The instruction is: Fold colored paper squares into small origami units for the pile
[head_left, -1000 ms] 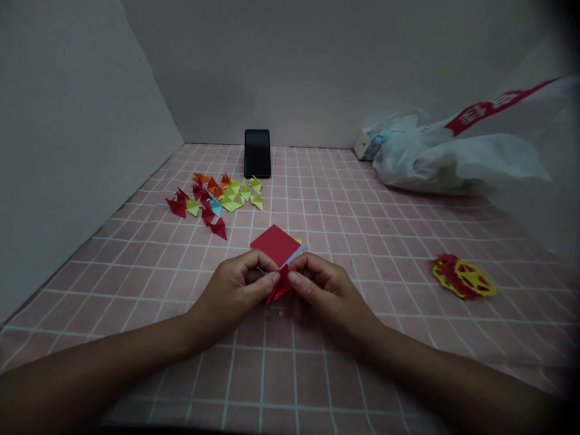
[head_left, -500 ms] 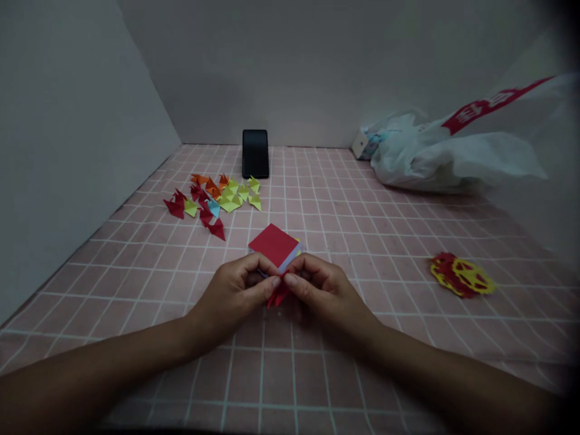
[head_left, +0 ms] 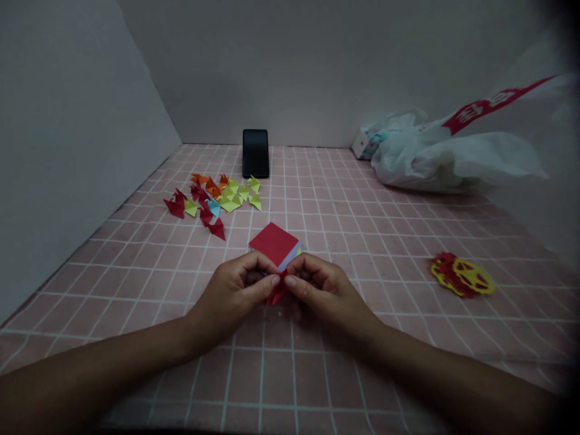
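Between my left hand (head_left: 247, 281) and my right hand (head_left: 315, 284) is a small piece of folded red paper (head_left: 277, 293), pinched by the thumbs and fingertips of both. Its shape is partly covered by my fingers, and pointed ends stick out below them. Just beyond my fingertips lies a stack of square paper (head_left: 273, 243) with a red sheet on top and pale and yellow edges at its right side. Several folded paper cranes (head_left: 230, 197) in red, orange, yellow and blue lie in a cluster farther back on the left.
A black phone (head_left: 255, 154) leans upright at the back of the pink checked tablecloth (head_left: 317, 199). To the right are red and yellow cut-out discs (head_left: 473, 277). A white plastic bag (head_left: 421, 157) rests at the back right beside a small box (head_left: 361, 145). Walls close in the left and back.
Both hands hold almost the same place. The folded red paper has shifted slightly between my fingertips, its lower points now a little higher.
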`<action>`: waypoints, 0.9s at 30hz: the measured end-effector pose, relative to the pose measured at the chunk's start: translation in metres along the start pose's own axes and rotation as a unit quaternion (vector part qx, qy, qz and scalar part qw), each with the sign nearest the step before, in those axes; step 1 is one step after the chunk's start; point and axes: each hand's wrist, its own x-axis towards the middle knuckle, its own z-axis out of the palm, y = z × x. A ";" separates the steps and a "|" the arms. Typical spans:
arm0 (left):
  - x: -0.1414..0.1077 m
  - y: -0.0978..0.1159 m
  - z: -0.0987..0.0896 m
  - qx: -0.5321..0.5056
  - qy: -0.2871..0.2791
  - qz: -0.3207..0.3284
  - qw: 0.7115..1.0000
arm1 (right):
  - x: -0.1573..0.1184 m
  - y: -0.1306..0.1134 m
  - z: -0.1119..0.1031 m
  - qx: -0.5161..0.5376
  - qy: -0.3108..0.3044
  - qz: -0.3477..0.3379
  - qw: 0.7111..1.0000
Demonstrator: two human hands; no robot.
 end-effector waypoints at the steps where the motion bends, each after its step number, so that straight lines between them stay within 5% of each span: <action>1: 0.000 0.000 0.000 0.001 -0.001 0.000 1.000 | 0.000 -0.001 0.000 -0.005 0.002 0.001 1.000; 27: 0.002 0.000 -0.001 0.007 -0.011 0.006 1.000 | 0.001 -0.003 0.001 -0.054 0.025 0.011 0.998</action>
